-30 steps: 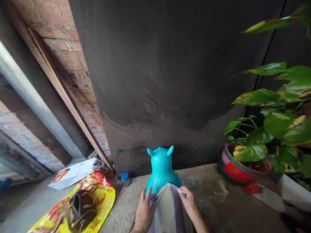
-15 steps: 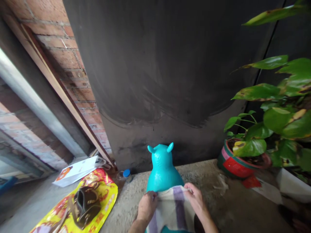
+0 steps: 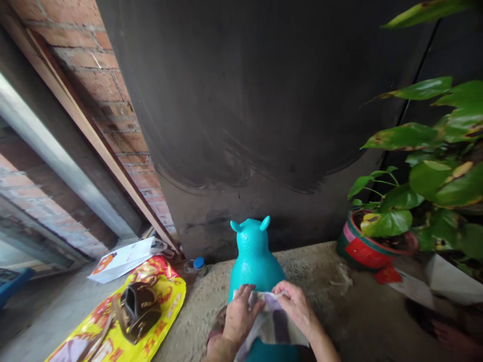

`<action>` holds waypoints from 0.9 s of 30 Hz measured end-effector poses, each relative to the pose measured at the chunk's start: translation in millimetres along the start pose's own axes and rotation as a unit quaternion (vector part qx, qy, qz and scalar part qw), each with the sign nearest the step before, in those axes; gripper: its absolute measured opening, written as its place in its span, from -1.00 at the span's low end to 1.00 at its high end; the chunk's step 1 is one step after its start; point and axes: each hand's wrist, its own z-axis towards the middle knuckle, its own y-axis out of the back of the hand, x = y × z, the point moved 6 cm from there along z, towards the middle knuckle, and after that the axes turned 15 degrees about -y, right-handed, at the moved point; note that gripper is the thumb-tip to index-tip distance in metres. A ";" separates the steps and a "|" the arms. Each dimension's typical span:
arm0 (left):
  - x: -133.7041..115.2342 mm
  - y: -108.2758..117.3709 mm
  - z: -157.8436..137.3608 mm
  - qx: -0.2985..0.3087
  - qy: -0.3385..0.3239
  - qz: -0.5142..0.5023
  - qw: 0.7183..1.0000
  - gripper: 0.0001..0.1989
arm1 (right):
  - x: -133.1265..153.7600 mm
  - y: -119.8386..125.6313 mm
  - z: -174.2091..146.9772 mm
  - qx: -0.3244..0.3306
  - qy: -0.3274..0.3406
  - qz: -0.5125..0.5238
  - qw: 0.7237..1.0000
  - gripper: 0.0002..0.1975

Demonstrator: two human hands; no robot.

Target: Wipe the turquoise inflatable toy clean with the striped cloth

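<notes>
A turquoise inflatable animal toy (image 3: 252, 256) with two small ears stands low in the middle of the head view. Across its lower body lies a pale cloth (image 3: 264, 327) with purple stripes. My left hand (image 3: 241, 314) is closed on the cloth's left upper part, its thumb toward the middle. The cloth's right upper edge is pinched between the thumb and fingers of my right hand (image 3: 296, 304). Between my hands the fabric is bunched and slack. More turquoise shows below the cloth, cut off by the frame's bottom edge.
A dark panel (image 3: 241, 125) rises behind the toy. At the left lie a yellow plastic bag (image 3: 169, 306) with a brown handbag (image 3: 139, 311) on it, a white paper bag (image 3: 124, 259) and a blue-capped jar (image 3: 199, 264). A potted plant (image 3: 372, 251) stands at the right, near a person's foot (image 3: 453, 337).
My hands have come closer together, the left moving inward and turning. The cloth between them has gone from stretched to bunched. The view has shifted slightly.
</notes>
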 end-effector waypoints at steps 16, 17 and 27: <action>27.1 26.1 -6.5 -0.055 0.030 -0.001 0.998 -0.69 | 6.3 41.5 -6.7 -0.028 0.065 -0.018 0.997 -0.81; 29.5 27.6 -7.4 -0.068 0.041 -0.025 0.997 -0.70 | 4.0 42.4 -5.0 -0.030 0.063 -0.028 0.997 -0.80; 19.8 94.5 21.5 -0.187 0.126 -0.200 0.953 -0.75 | 59.2 59.4 26.2 -0.144 0.108 -0.070 0.981 -0.67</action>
